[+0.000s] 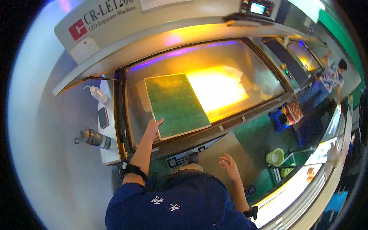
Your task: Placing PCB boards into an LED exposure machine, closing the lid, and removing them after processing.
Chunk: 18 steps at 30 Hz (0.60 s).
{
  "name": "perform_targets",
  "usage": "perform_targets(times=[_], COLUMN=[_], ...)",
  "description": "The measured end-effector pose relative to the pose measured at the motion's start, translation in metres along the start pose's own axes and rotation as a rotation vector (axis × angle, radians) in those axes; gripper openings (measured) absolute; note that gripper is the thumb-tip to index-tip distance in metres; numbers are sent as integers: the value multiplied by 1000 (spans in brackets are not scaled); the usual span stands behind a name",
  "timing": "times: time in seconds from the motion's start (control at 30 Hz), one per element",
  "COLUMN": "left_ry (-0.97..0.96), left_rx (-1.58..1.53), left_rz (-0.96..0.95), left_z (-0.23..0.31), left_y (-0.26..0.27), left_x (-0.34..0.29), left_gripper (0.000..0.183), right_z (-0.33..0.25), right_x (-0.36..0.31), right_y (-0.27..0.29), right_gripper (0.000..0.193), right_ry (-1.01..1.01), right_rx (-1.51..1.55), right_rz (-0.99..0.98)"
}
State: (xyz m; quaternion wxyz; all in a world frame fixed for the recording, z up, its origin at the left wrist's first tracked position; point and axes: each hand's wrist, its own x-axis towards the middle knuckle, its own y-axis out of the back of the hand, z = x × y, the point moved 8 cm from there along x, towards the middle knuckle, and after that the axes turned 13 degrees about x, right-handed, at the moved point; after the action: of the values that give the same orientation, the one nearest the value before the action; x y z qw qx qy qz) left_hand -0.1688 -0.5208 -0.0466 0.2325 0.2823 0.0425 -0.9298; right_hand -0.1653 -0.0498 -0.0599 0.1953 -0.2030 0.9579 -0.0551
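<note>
My left hand (pixel 153 129) is closed on the near left edge of a flat green rectangular panel (pixel 176 105) with a pale border. The panel is over the left part of the framed glass bed (pixel 264 82) of an exposure machine; whether it rests flat on the glass or is slightly raised, I cannot tell. Bright yellow light (pixel 218 90) glows from the bed just right of the panel. My right hand (pixel 229 165) hangs in front of the machine, fingers apart, holding nothing.
The raised machine lid (pixel 153 38) spans the back. On the white ledge at left are a squeeze bottle (pixel 97 94), a phone (pixel 103 117) and a dark drinking bottle (pixel 94 138). A blue stool (pixel 281 119), green basket (pixel 275 157) and another person (pixel 326 82) are at right.
</note>
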Motion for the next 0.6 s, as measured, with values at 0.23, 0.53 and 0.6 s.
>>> perform_targets(times=[0.23, 0.53, 0.6], left_ry=[-310, -552, -558], left_rx=[1373, 1541, 1563], left_rz=[607, 453, 467], left_z=[58, 31, 38], left_y=[-14, -26, -26], left_x=[30, 101, 108], left_gripper=[73, 49, 46], right_z=[-88, -488, -549], right_x=[101, 95, 90], right_y=[-27, -76, -120], right_gripper=[53, 67, 60], right_ry=[-3, 1536, 1631], right_rx=[-216, -804, -994], right_rz=[-23, 304, 384])
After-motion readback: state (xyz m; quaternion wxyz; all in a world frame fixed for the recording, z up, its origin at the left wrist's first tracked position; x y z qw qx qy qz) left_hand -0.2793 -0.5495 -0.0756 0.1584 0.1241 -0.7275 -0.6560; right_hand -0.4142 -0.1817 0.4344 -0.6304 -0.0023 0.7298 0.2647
